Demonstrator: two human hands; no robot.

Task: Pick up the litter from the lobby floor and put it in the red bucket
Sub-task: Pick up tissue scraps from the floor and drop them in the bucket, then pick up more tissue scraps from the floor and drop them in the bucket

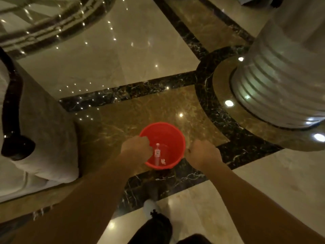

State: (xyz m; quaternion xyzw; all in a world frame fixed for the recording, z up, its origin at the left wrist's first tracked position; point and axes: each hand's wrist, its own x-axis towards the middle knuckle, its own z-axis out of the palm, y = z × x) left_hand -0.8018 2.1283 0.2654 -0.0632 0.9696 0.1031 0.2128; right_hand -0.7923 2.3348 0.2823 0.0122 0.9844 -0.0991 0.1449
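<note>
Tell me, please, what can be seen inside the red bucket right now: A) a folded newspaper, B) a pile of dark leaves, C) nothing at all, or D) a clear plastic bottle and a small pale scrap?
D: inside the red bucket lies a clear plastic bottle with a pale cap, and a small pale scrap sits beside it, near the left hand.

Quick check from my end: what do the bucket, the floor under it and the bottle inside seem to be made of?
Red bucket: looks like moulded plastic, smooth and evenly coloured with a thin rim. Floor: polished stone, probably marble, judging by the white veining in its dark bands and the mirror-like reflections of lights. Bottle: seems to be clear plastic, see-through with a pale cap and a small label, though blur leaves that open.
</note>
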